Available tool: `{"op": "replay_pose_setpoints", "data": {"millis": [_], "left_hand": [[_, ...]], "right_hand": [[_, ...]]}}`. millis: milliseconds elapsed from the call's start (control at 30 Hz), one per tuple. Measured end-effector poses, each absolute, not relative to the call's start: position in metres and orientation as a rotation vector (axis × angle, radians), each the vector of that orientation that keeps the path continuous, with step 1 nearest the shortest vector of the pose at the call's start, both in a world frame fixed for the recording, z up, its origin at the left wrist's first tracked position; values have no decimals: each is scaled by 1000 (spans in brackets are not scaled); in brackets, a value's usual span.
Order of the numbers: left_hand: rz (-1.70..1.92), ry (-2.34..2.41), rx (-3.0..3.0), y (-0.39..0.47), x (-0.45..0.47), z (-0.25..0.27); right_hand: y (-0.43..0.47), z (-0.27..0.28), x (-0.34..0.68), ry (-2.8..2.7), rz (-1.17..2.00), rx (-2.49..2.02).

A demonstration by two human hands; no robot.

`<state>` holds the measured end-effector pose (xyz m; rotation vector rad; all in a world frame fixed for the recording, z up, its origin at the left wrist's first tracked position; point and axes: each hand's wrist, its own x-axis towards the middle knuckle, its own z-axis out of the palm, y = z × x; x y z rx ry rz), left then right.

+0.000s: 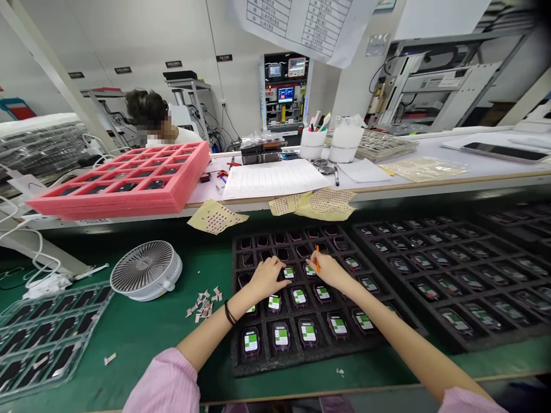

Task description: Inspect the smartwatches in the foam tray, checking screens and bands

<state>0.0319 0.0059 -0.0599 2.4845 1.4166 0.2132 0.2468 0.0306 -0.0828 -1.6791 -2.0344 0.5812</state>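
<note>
A black foam tray [301, 361] lies on the green bench, its pockets filled with small square watch-like devices. Those in the nearer rows, such as this watch-like device [308, 332], show green and white screens; the farther ones are dark. My left hand [267, 279] rests over the tray's middle left, fingers bent forward and thumb apart, beside a lit device [288, 273]. Between the fingers of my right hand [330, 269] is a thin orange stick-like tool [318, 258], tilted nearly upright. That hand is over another lit device [309, 270], partly covered by its fingers.
A second black tray [469, 338] of devices adjoins on the right. At left are a white fan [146, 269], small loose strips [204, 304] and a clear tray [47, 332]. The shelf above carries a pink foam tray [167, 201] and papers [275, 178]. A person [150, 117] sits beyond.
</note>
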Motion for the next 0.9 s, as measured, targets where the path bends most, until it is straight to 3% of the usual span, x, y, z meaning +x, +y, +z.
{"op": "replay_pose_setpoints", "data": {"millis": [367,667,900], "left_hand": [[50,1394,2439,36,50,-60],[411,1326,2215,36,43,-67],[579,1130,1975,41,33,-72]], "right_hand": [[32,-96,251,-1902,874,-1507],[31,-90,253,-1543,1251,-1286],[28,-52,246,-1161,1539,-1030]]}}
